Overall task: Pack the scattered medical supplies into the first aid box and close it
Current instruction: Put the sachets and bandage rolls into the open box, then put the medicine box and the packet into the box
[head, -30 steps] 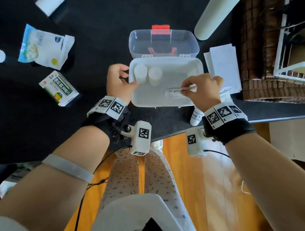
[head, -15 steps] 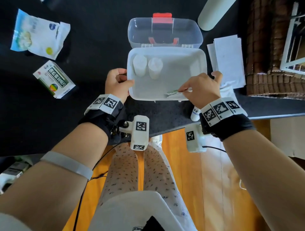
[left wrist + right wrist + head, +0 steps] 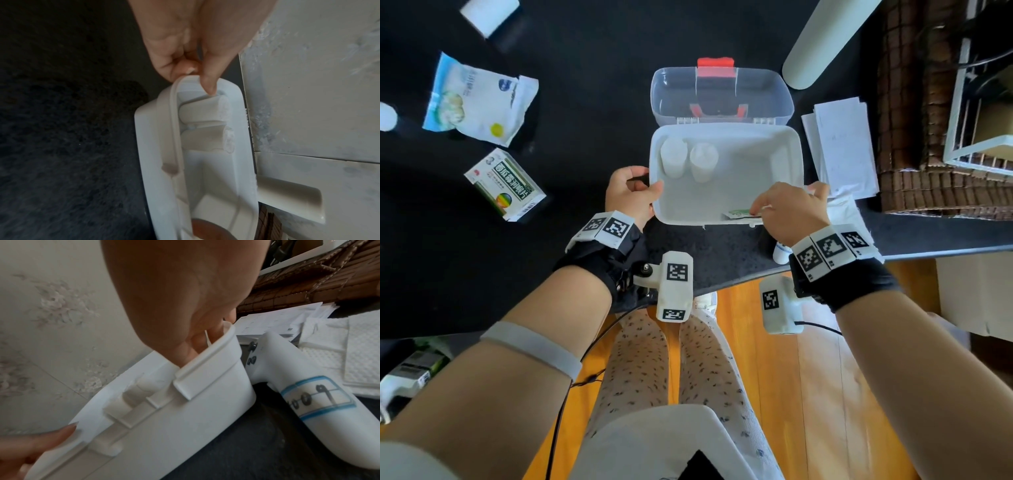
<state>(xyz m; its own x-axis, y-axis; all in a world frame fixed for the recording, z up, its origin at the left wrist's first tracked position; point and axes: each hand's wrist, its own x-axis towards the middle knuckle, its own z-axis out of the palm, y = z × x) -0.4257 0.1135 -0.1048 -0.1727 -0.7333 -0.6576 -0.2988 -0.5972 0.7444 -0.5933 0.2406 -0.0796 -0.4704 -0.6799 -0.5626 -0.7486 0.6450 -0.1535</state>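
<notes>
At frame centre the first aid box (image 3: 726,178) lies open on the bench (image 3: 551,205). Its left rim is pinched steady by the left hand (image 3: 628,197). A flat sachet (image 3: 739,214) is pinched by the right hand (image 3: 789,212) at the lower-right wall; it should be laid flat before release.

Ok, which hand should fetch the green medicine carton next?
Probably left. The left hand only steadies the box at its left wall, and the medicine carton lies on that side. The right hand is busy with a packet inside.
</notes>
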